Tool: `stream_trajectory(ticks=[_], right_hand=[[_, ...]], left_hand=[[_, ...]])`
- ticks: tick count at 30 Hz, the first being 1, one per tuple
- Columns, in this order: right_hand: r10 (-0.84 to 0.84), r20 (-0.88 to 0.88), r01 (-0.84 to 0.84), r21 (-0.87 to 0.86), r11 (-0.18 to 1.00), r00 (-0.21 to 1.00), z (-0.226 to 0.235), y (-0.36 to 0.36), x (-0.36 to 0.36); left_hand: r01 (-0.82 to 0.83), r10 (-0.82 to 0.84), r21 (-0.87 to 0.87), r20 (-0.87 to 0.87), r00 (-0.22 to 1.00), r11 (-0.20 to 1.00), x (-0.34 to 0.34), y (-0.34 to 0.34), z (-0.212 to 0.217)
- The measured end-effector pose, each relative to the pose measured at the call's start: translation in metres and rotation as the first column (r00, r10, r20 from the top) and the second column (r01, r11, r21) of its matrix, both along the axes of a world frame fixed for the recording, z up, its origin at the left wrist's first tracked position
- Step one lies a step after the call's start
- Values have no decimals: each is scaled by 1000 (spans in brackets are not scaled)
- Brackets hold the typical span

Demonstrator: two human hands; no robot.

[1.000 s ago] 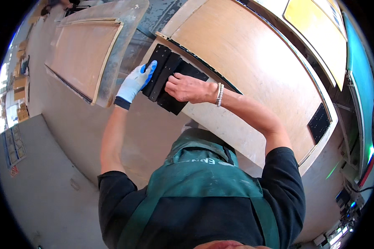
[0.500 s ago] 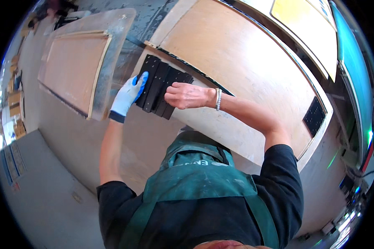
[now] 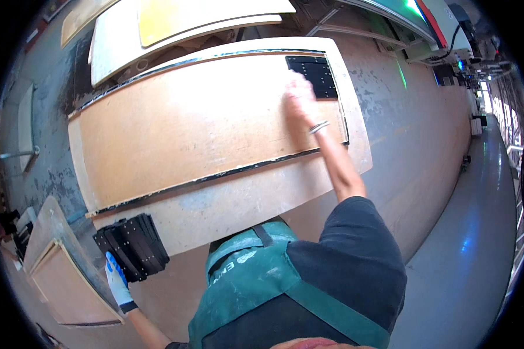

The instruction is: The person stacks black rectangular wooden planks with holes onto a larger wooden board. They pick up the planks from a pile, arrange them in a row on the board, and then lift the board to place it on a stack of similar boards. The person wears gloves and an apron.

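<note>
Several black strips with small pale dots lie side by side as a dark patch (image 3: 319, 74) in the far right corner of a framed wooden board (image 3: 186, 122). My bare right hand (image 3: 301, 96), a bracelet at its wrist, is at the near left edge of that patch. Motion smears its fingers, so whether a strip is in them cannot be made out. At the board's near left corner sits a pile of similar black strips (image 3: 138, 244), partly overhanging the edge. My left hand (image 3: 117, 276), in a white and blue glove, grips the pile's outer side.
A raised dark-edged frame runs around the board's recessed middle. Beyond it stand pale panels, one with a yellow patch (image 3: 157, 23). Another framed board (image 3: 70, 285) is at the lower left. A machine with a red edge (image 3: 432, 26) stands at the far right.
My right hand has left the pile and swung right to the patch of strips in the corner. My left hand has stayed at the pile. The view has turned to the right.
</note>
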State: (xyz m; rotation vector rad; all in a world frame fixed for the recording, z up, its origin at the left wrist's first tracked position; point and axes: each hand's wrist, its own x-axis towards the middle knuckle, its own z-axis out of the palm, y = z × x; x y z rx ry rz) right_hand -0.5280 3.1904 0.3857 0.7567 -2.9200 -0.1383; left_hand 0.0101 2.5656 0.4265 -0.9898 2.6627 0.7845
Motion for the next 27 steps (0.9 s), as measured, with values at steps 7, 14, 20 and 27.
stream_trajectory(ticks=[7,14,20,27], right_hand=[[-51,126,23,215,976,991,-19,107,-26],[62,183,-81,103,991,981,0,126,-28],[135,219,-136,-10,991,966,-1,133,-56],[205,257,-225,51,973,944,16,127,-50]], left_hand=[[-434,454,383,43,890,815,-23,21,25],[-435,441,305,55,896,847,-25,26,24],[-360,366,232,20,930,903,-19,18,17],[-437,441,266,49,896,859,-20,21,16]])
